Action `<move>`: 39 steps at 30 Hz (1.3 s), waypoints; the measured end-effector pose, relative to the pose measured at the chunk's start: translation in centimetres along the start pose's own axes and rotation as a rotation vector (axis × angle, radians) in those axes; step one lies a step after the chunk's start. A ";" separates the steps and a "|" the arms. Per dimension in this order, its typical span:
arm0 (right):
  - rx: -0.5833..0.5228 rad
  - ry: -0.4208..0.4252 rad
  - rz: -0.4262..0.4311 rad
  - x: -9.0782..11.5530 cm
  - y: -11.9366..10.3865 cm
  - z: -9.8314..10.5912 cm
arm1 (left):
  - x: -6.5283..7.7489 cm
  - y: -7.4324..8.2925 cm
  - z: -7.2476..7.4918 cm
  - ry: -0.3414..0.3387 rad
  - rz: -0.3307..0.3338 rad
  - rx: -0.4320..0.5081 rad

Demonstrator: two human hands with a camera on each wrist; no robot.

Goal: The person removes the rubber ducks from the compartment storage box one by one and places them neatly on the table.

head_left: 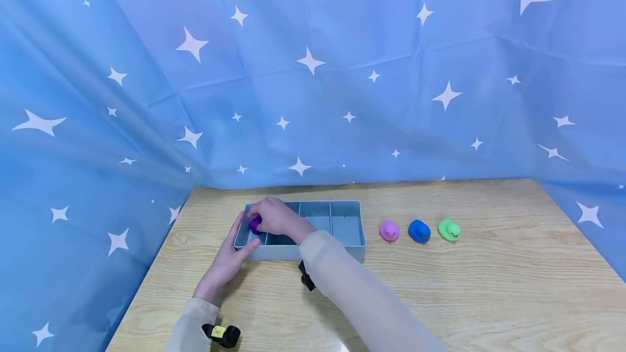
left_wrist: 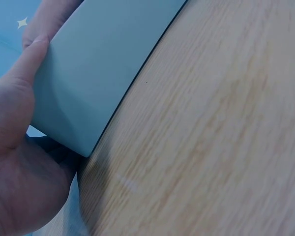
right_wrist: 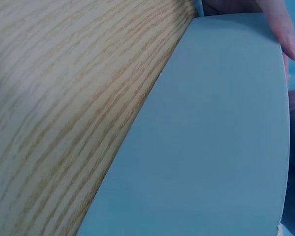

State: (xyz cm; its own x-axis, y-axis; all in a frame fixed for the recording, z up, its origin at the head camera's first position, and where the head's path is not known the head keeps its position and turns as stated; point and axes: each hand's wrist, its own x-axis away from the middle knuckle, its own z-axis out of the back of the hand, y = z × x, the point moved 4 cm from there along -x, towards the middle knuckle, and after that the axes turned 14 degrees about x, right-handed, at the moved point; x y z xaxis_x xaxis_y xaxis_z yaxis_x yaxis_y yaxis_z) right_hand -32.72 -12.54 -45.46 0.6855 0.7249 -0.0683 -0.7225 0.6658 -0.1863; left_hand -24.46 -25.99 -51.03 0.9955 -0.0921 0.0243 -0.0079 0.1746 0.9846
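Observation:
A grey-blue divided box [head_left: 293, 253] stands lengthwise on the table. My left hand [head_left: 228, 261] holds its left end, with the thumb over the front rim and the fingers along the end wall. In the left wrist view, the left hand [left_wrist: 14, 142] wraps the box's corner. Reaching across from the right, my right hand [head_left: 275, 216] is over the leftmost compartment. Its fingertips pinch a small rounded purple toy [head_left: 255, 225], partly hidden by the hand, inside that compartment. The right wrist view mostly shows the box's front wall [right_wrist: 201, 128], with the left thumb at its far corner.
To the right of the box, a pink toy duck [head_left: 389, 230], a blue toy duck [head_left: 419, 231] and a green toy duck [head_left: 449, 230] stand in a row on the wooden table [head_left: 489, 287]. A blue star-patterned curtain [head_left: 371, 107] hangs behind and along the sides.

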 end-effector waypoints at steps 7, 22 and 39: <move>0.029 0.012 0.030 -0.3 -0.2 -0.2 | -0.1 -0.2 0.1 0.003 0.006 0.008; 0.099 -0.106 -0.003 -0.4 -0.9 -0.1 | -0.2 -0.4 0.2 -0.008 0.023 -0.009; -0.045 -0.015 0.052 0.7 -1.1 -0.6 | -0.2 -0.4 0.2 -0.032 0.009 0.032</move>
State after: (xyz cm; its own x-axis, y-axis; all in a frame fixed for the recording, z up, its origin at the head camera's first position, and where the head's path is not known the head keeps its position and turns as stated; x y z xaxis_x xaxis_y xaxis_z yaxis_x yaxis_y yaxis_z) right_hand -31.43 -12.87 -45.90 0.6454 0.7612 -0.0642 -0.7523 0.6187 -0.2263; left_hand -24.72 -26.28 -51.42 0.9918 -0.1218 0.0386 -0.0207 0.1444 0.9893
